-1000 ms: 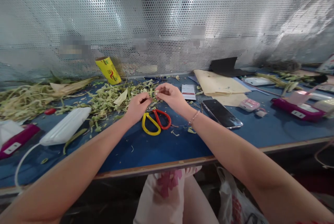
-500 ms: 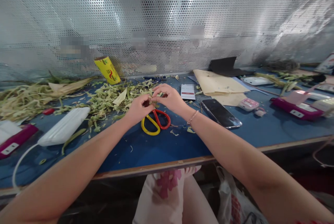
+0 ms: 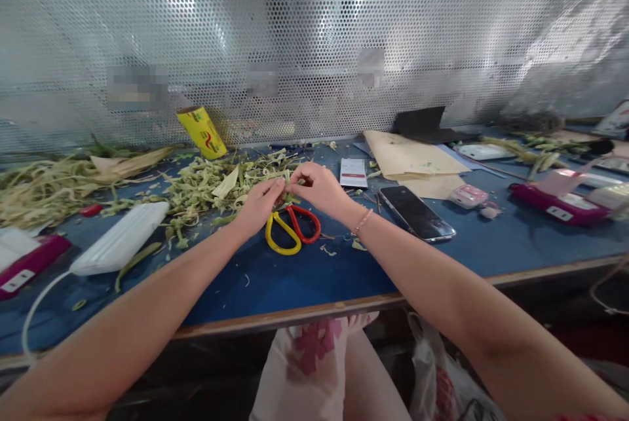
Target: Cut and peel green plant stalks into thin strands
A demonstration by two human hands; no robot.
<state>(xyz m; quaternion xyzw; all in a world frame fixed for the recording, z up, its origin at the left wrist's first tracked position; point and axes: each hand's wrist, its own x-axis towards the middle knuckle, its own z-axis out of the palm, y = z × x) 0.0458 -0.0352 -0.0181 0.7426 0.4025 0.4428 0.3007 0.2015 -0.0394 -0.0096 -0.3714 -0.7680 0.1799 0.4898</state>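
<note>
My left hand [image 3: 260,205] and my right hand [image 3: 324,190] meet over the middle of the blue table, fingertips almost touching. Both are closed in a pinch on a small pale-green strip of husk-like plant material [image 3: 289,196], mostly covered by the fingers. Just below them lie scissors [image 3: 287,251] with one yellow and one red handle loop; their blades are hidden under the hands. Behind and left of my left hand spreads a heap of short, knotted-looking pale-green pieces [image 3: 191,188].
Long dry strips [image 3: 44,188] lie at the far left, near a white power bank [image 3: 122,237] with a cable. A yellow tube [image 3: 202,133] leans by the perforated metal screen [image 3: 304,21]. To the right are a phone [image 3: 415,211], brown paper [image 3: 407,152] and a pink case [image 3: 468,196].
My right hand's fingers have drawn down and inward, and my left thumb has straightened upward. Both hands stay close together above the scissors, which have not moved.
</note>
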